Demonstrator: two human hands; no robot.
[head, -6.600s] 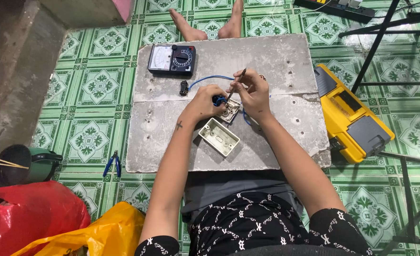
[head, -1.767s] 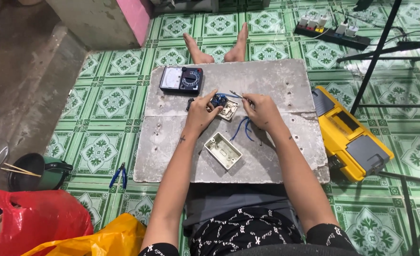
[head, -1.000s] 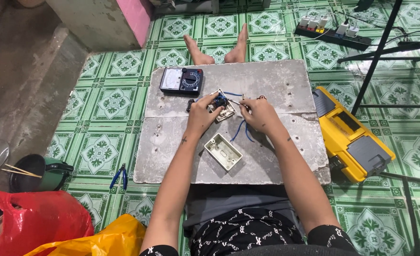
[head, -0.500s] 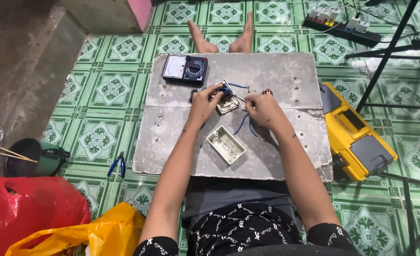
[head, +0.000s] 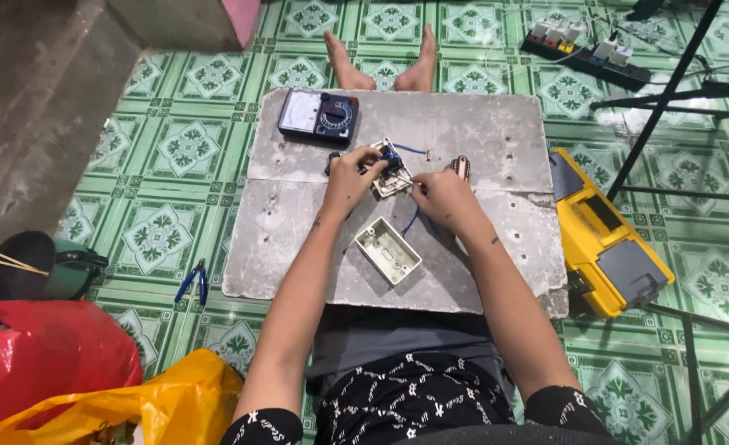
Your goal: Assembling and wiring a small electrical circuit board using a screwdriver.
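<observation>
Head view, only camera. Left hand (head: pixel 350 175) is curled around the small white switch module (head: pixel 392 175), pinning it on the grey slab (head: pixel 480 132). Right hand (head: pixel 445 198) sits just beside it, fingers pressed together in a pinch at the module's right edge. What they pinch is too small to tell; probably the end of the blue wire (head: pixel 411 220), which runs down from the module under that hand.

Change since half a second ago: hands barely shifted, same grip on the module, only the camera has tilted a little. Against the oldest frame, the blue-handled tool that was in the left hand no longer shows, so my read is the work has gone from driving a screw to seating or adjusting a wire by hand.

Empty white back box (head: pixel 387 250) lies open-side up, nearer the body, apart from both hands. Analog multimeter (head: pixel 318 117) sits at the slab's far left, untouched. A small brownish part (head: pixel 460 166) lies just beyond the right hand.

Off the slab: yellow tool case (head: pixel 607 239) to the right, blue pliers (head: pixel 193 281) on the green tiles to the left.
</observation>
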